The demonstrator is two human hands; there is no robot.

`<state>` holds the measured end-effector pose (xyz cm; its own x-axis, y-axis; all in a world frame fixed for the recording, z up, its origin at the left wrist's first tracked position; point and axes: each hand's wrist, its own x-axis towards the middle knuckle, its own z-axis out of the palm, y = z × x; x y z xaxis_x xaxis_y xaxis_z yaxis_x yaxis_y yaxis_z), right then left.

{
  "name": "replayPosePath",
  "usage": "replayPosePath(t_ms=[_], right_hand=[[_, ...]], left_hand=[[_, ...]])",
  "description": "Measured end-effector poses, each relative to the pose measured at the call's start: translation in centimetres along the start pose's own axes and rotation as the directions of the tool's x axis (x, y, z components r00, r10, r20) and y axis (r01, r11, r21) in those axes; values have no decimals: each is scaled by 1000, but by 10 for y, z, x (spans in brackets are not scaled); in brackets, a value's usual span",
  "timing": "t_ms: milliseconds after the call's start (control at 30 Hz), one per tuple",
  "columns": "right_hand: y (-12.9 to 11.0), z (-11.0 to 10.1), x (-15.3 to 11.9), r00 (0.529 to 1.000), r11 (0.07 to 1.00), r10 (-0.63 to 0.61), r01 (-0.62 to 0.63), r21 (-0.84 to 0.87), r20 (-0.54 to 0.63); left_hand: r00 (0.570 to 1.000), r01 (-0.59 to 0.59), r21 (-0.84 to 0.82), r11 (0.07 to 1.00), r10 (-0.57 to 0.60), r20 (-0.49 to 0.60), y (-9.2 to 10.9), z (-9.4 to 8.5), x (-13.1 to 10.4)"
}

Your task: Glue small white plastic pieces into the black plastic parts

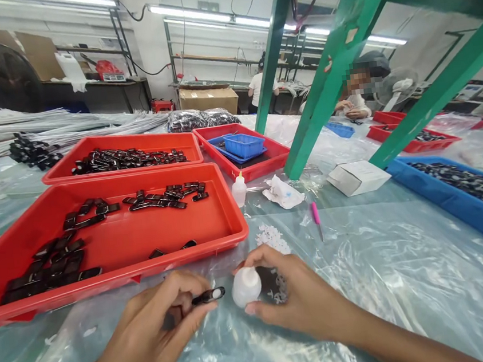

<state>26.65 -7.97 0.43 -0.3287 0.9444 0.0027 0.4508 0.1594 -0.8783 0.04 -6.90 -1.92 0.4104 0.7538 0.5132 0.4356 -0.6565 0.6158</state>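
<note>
Between the thumb and fingers of my left hand (165,316) is a small glossy black part (209,295) with a white oval on its end. My right hand (291,285) is closed round a translucent white squeeze bottle (246,287), its pale tip turned up toward me. A small gap lies between the bottle and the black part. Just beyond my right hand sits a heap of tiny white pieces (272,239). The near red tray (194,226), holding loose black parts (60,260), lies beyond my left hand.
A second red tray (123,173) stands behind the first. Near the middle are another squeeze bottle (239,191), crumpled tissue (284,192), a pink-handled tool (315,213) and a white box (358,178). Green posts (322,92) rise beyond; a blue tray (455,204) is right. A co-worker (356,88) sits opposite.
</note>
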Motion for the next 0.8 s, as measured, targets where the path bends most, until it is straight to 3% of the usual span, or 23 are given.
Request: replayPosePath(t_ms=[67,133,167,267,333,400,467,800], right_hand=[[2,0,-2,999,998,-31,31,-58,10],[-2,-5,-6,984,980,-167,160,-121,-54],[-5,-8,-9,956,952,-277,260,-161,-96],[-20,-14,-19,804,795,-582,532,-291,-122],[-28,-11,-26,736,695,-676,620,-365,-36],[-33,-4,-30,704,628,-710,648,-432,24],[-34,2,-31,699,604,-714,644,-469,42],[-33,2,-30,763,709,-645,616,-344,38]], left_hand=[[1000,-26,5,1000,26,-4,2,-1,0],[999,-52,1,999,52,8,4,-1,0],[998,-62,-2,998,62,19,4,-1,-1],[993,-87,-18,996,88,77,6,1,-4],[986,-94,-38,995,98,137,8,3,-7],[975,-101,-62,993,112,193,8,4,-10],[968,-113,-77,991,127,217,9,4,-12],[962,-102,-64,993,115,246,12,1,-13]])
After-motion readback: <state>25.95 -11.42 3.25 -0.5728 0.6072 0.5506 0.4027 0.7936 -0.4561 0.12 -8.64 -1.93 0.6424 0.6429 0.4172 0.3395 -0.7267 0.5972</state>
